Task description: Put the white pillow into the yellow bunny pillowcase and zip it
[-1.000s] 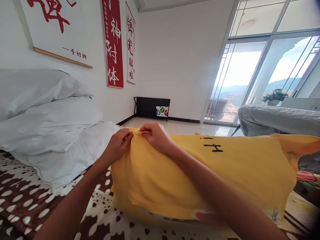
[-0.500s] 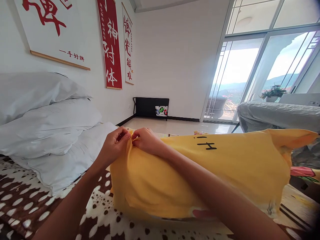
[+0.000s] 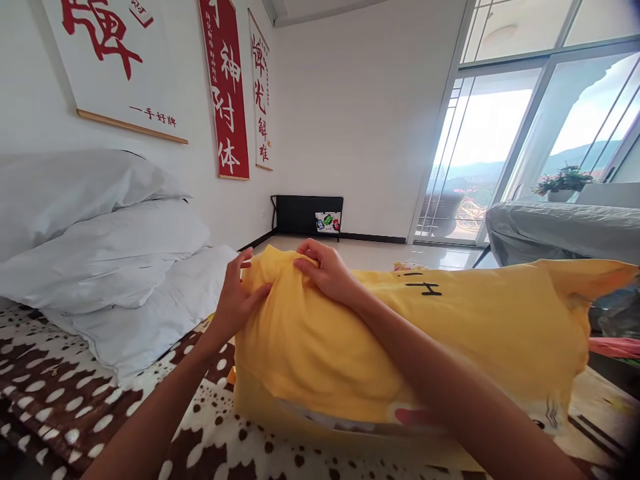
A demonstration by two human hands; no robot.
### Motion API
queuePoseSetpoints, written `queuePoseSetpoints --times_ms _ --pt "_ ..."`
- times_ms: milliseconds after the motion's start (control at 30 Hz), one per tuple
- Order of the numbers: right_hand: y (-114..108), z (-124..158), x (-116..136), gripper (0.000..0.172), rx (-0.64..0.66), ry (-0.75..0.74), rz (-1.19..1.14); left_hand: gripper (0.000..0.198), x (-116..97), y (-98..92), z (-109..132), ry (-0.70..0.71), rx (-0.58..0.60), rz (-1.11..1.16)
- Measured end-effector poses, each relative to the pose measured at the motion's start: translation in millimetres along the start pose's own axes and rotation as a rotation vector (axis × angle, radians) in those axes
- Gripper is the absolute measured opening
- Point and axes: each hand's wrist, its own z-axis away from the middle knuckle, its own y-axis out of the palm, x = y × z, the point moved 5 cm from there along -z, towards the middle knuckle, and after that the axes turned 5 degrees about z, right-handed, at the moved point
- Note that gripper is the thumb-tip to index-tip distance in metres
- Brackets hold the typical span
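Note:
A yellow pillowcase [image 3: 450,347] with black lettering covers a pillow lying across the bed in front of me. My left hand [image 3: 234,297] grips its left end from the side, thumb and fingers pinched on the fabric. My right hand [image 3: 326,269] lies curled over the top corner of the same end, fingers pressed into the cloth. Both forearms reach in from the bottom of the view.
White pillows [image 3: 100,233] are stacked at the left on a brown-and-white spotted bedspread [image 3: 60,393]. Red and white scrolls [image 3: 226,87] hang on the wall. A grey covered sofa [image 3: 560,230] stands at the right before glass doors [image 3: 475,160]. A black stand [image 3: 307,213] sits on the far floor.
My hands have gone from pinching the corner together to spreading apart on it: the left slid down the side and the right moved over the top. The corner stands higher.

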Motion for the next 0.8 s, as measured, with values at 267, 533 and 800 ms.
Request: queuePoseSetpoints --times_ms 267,533,800 --pt "-1.4 9.4 0.1 0.002 0.143 -0.031 0.272 0.035 -16.8 14.2 -4.4 -0.364 0.203 0.26" --pt "-12.6 12.3 -9.5 0.01 0.029 -0.033 0.656 0.044 -5.7 -1.2 1.1 -0.245 -0.109 0.165" --pt "-19.6 19.0 13.2 0.01 0.016 -0.078 0.61 0.064 50.8 -3.7 -2.6 -0.469 0.12 0.832"
